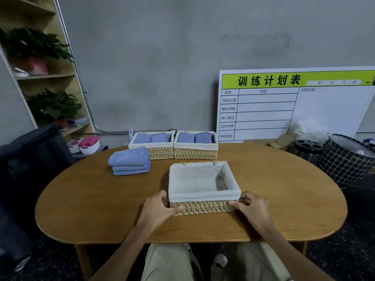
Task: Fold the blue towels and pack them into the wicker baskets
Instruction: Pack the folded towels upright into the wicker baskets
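Fingers (165,201) of both hands grip my empty basket's (203,207) near corners; I'd slide it level, keeping clear of the stacked towels (129,162).

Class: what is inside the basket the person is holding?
Only its white cloth liner shows inside the near basket; no towels. What lies beneath the liner is covered.

A grey plastered wall (162,57) backs an oval wooden table (284,199). A wooden shelf unit (46,74) at left holds potted plants (36,45). A whiteboard chart (294,106) leans against the wall at right, near a checked hamper (345,161). The floor (345,256) is dark and speckled.
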`<state>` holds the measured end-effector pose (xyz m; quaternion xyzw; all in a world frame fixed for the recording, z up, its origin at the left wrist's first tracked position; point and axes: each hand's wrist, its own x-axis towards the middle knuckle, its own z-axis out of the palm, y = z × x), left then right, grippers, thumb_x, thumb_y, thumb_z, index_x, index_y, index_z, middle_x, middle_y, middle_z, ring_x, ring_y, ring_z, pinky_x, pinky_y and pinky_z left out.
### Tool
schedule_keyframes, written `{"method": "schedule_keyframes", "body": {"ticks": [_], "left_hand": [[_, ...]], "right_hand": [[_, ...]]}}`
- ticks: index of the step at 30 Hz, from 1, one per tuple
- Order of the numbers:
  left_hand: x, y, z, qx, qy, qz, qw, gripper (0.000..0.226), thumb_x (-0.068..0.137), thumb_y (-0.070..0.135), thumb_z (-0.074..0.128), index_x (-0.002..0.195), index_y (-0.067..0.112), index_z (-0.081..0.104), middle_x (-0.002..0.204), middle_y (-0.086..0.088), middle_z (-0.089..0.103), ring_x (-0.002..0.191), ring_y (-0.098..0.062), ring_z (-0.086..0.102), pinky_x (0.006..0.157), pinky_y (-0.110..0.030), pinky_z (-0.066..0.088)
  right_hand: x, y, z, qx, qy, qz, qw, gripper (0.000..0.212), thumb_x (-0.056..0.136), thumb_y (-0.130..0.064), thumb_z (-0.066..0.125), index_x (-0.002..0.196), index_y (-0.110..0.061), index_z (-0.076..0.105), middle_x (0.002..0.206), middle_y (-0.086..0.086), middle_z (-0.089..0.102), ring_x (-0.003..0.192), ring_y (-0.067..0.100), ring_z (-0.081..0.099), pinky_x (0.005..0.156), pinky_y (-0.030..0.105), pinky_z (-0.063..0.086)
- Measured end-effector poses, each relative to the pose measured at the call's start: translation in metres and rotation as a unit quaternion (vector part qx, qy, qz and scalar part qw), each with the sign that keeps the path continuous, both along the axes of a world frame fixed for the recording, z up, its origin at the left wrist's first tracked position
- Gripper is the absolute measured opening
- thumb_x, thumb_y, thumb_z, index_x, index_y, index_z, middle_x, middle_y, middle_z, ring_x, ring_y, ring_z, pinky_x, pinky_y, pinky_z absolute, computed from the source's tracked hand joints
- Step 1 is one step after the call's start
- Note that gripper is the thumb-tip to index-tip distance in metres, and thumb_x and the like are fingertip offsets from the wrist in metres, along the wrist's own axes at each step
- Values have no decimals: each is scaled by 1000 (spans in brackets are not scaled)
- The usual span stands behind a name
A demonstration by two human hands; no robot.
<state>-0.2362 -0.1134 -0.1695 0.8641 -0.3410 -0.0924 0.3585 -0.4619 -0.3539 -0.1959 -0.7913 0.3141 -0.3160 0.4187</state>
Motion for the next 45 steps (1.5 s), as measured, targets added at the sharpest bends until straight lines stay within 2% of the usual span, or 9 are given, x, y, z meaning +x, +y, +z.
{"method": "schedule_keyframes", "body": {"ticks": [4, 7, 10, 15, 19, 30, 36, 40, 45], "left_hand": [[47, 22, 53, 141, 41, -159, 976, 33, 74, 55, 81, 92, 29, 72, 82, 20, 73, 76, 7, 66, 68, -15, 48], [103, 27, 79, 60, -13, -63, 996, 10, 92, 40, 69, 90, 32, 76, 87, 25, 72, 84, 9, 64, 70, -14, 44], [167, 17, 76, -43, -22, 96, 994, 23, 99, 25, 58, 84, 23, 76, 85, 8, 75, 77, -9, 69, 71, -26, 54], [210, -9, 49, -141, 327, 247, 901, 45, 101, 41, 54, 102, -2, 66, 91, -15, 71, 80, -26, 68, 63, -35, 55], [219, -27, 35, -210, 391, 273, 853, 52, 95, 48, 62, 100, -3, 62, 92, -16, 68, 80, -23, 66, 62, -32, 53], [229, -51, 19, -316, 407, 337, 789, 30, 86, 28, 78, 92, 9, 55, 68, -5, 53, 58, -11, 51, 56, -23, 50], [224, -53, 17, -361, 372, 350, 780, 39, 86, 28, 77, 111, 4, 59, 91, -12, 64, 73, -18, 63, 70, -30, 56], [218, -49, 17, -401, 367, 338, 768, 46, 86, 23, 75, 125, 6, 58, 113, -16, 68, 94, -27, 70, 83, -38, 58], [201, -46, 5, -358, 171, 384, 834, 37, 88, 20, 70, 113, 20, 42, 115, -12, 53, 88, -25, 60, 76, -45, 60]], "right_hand": [[-16, -38, 22, 15, -21, 70, 997, 67, 70, -80, 61, 92, -19, 77, 86, -5, 77, 84, 11, 73, 77, 24, 56], [3, -80, 39, 9, -111, 15, 994, 64, 83, -72, 50, 101, -16, 75, 90, -2, 77, 87, 16, 74, 79, 32, 59], [48, -104, 49, 11, -91, 26, 995, 71, 83, -75, 49, 111, -13, 71, 99, -1, 76, 89, 16, 73, 79, 34, 58], [116, -124, 37, 12, -47, 40, 998, 64, 75, -84, 48, 97, -29, 70, 98, -9, 73, 89, 9, 70, 78, 29, 54], [140, -126, 19, 8, -33, 39, 999, 38, 99, -51, 47, 90, -26, 74, 88, -17, 72, 88, 5, 65, 73, 27, 47], [137, -132, 15, 26, -35, 37, 998, 33, 102, -43, 46, 97, -25, 72, 91, -24, 66, 79, -21, 59, 66, 3, 41], [137, -143, 16, 62, -57, 49, 995, 69, 86, -75, 49, 115, -16, 71, 107, -6, 75, 94, 3, 70, 86, 31, 53], [141, -138, 28, 60, -67, 47, 995, 56, 94, -60, 49, 114, -12, 70, 107, -2, 74, 96, 6, 69, 90, 35, 53], [145, -131, 37, 57, -71, 45, 995, 55, 92, -58, 48, 114, -13, 70, 107, -3, 74, 92, 8, 70, 88, 32, 53]]}}
